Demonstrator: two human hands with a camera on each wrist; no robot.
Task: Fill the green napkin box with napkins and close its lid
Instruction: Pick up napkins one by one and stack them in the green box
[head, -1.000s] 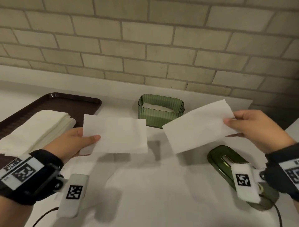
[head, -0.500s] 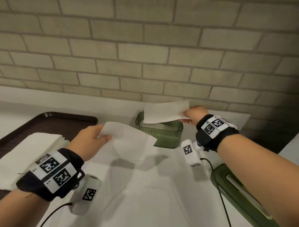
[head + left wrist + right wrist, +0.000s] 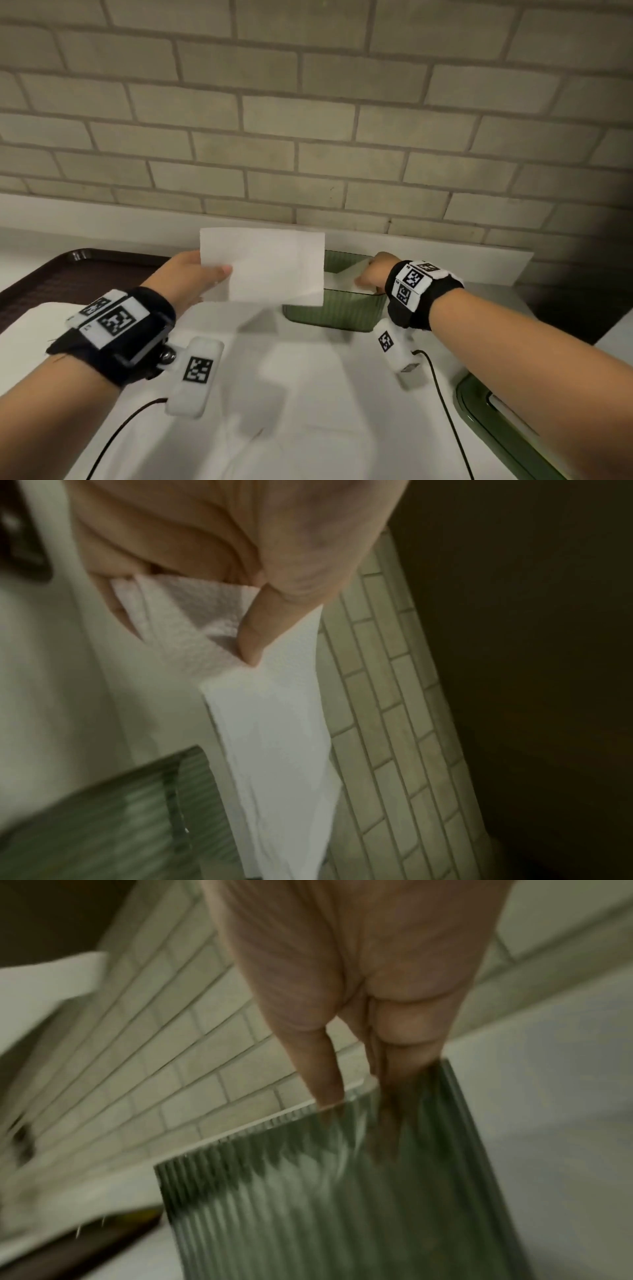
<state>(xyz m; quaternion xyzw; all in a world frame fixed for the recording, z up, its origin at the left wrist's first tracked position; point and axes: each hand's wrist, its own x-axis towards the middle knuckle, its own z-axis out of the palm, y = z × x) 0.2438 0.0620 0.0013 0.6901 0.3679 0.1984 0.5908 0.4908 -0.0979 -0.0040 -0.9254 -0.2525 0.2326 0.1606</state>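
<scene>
meanwhile left hand (image 3: 191,279) pinches a napkin (image 3: 270,265) aloft; right hand (image 3: 371,275) dips fingers into the box (image 3: 342,308).

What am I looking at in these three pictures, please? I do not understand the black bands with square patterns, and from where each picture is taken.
No machine here: a person works with two bare hands. The bands carry cameras on the wrists. The wide picture comes from a camera on the head; the two close ones look along each hand.

The left hand pinches one white napkin in the air, beside the green napkin box. The right hand reaches into the open box; whether it holds a napkin there is hidden.

On the white table lie a brown tray with a napkin stack, and the green lid, not yet on the box.
</scene>
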